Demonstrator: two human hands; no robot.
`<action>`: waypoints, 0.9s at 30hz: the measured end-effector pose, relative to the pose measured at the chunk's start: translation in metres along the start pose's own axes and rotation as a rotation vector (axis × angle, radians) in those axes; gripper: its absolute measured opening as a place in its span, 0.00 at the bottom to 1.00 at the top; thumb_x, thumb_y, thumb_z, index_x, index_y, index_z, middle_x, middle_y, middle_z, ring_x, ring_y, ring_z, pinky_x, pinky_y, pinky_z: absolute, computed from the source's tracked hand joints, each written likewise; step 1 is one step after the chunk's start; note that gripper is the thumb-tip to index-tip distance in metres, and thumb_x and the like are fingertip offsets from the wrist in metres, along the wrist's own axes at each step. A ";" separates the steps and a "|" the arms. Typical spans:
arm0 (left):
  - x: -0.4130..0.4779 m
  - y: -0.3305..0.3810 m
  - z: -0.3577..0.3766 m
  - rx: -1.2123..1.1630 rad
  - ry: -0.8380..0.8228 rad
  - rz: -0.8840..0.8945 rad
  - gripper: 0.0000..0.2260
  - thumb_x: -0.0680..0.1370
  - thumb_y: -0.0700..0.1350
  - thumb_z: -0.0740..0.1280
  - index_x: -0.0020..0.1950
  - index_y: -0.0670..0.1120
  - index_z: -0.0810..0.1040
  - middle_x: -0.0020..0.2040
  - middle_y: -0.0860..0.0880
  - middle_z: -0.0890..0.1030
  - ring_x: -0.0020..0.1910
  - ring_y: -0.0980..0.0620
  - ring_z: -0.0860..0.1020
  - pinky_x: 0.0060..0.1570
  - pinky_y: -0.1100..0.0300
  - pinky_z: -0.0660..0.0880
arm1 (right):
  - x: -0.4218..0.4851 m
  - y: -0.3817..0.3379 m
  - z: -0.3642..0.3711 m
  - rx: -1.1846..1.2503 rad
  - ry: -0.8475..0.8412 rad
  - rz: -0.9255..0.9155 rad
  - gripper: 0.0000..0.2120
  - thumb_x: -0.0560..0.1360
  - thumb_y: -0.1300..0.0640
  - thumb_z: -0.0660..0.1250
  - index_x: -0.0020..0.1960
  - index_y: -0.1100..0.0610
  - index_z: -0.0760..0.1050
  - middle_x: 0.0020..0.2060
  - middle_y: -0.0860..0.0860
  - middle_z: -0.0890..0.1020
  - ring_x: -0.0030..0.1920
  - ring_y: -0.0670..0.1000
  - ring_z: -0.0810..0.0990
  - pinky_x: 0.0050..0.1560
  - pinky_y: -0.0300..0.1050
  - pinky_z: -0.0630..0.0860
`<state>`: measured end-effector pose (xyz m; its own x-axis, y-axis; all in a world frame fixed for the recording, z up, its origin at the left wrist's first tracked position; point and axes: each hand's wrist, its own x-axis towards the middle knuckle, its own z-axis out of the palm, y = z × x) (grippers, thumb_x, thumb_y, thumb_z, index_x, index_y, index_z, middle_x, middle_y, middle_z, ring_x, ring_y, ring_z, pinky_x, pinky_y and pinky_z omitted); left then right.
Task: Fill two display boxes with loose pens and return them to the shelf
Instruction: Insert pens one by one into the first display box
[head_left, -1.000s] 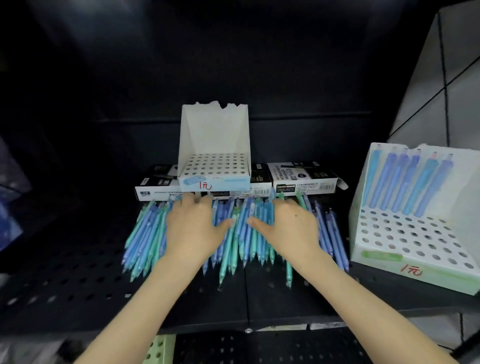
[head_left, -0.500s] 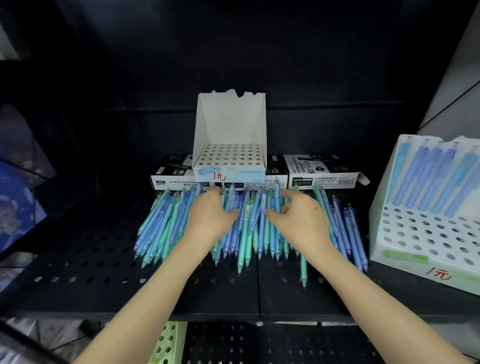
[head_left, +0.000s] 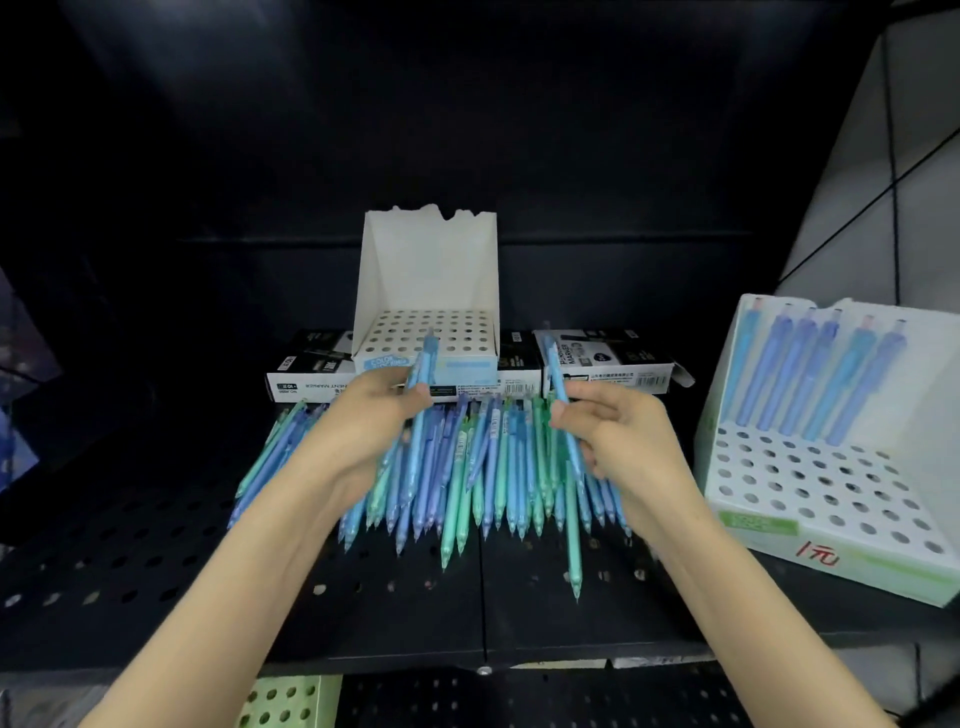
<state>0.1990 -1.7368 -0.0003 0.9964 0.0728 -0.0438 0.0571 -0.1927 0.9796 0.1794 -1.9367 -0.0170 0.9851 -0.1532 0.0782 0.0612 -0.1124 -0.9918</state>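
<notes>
A heap of loose blue and green pens (head_left: 488, 467) lies across the black perforated shelf (head_left: 156, 561). My left hand (head_left: 363, 421) pinches a light blue pen (head_left: 422, 364) lifted above the heap, its top pointing at the empty white display box (head_left: 426, 291) behind. My right hand (head_left: 618, 436) grips another blue pen (head_left: 558, 384), raised and tilted. A second white display box (head_left: 831, 488) stands at the right with several blue pens along its back row.
Black-and-white marker boxes (head_left: 608, 369) lie under and beside the empty display box at the back. A green perforated piece (head_left: 285, 701) shows below the shelf's front edge. A tiled wall (head_left: 914, 156) rises at the right.
Both hands lay flat on the pen heap before. Each has since curled round one pen and lifted it off the heap.
</notes>
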 end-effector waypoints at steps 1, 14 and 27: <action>-0.001 0.004 0.004 -0.051 -0.019 -0.001 0.21 0.78 0.41 0.63 0.71 0.41 0.65 0.66 0.42 0.73 0.62 0.43 0.73 0.62 0.48 0.70 | -0.004 -0.003 -0.006 0.016 0.001 -0.015 0.09 0.74 0.61 0.68 0.54 0.55 0.77 0.42 0.54 0.83 0.26 0.41 0.71 0.29 0.33 0.67; -0.021 0.044 0.119 -0.334 -0.356 0.230 0.12 0.81 0.39 0.59 0.62 0.49 0.68 0.41 0.49 0.74 0.34 0.55 0.71 0.26 0.66 0.68 | -0.039 -0.021 -0.140 -0.179 0.543 -0.315 0.05 0.77 0.57 0.64 0.48 0.57 0.77 0.37 0.52 0.83 0.30 0.47 0.78 0.32 0.44 0.78; -0.032 0.043 0.166 -0.267 -0.474 0.279 0.15 0.80 0.39 0.60 0.65 0.51 0.69 0.47 0.50 0.77 0.36 0.56 0.74 0.31 0.64 0.73 | -0.013 -0.010 -0.179 -0.642 0.708 -0.296 0.10 0.77 0.63 0.62 0.58 0.58 0.71 0.39 0.47 0.77 0.39 0.48 0.80 0.40 0.52 0.81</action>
<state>0.1797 -1.9103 0.0111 0.8943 -0.4005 0.1994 -0.1671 0.1143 0.9793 0.1375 -2.1092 0.0103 0.6087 -0.5591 0.5629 -0.0151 -0.7175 -0.6964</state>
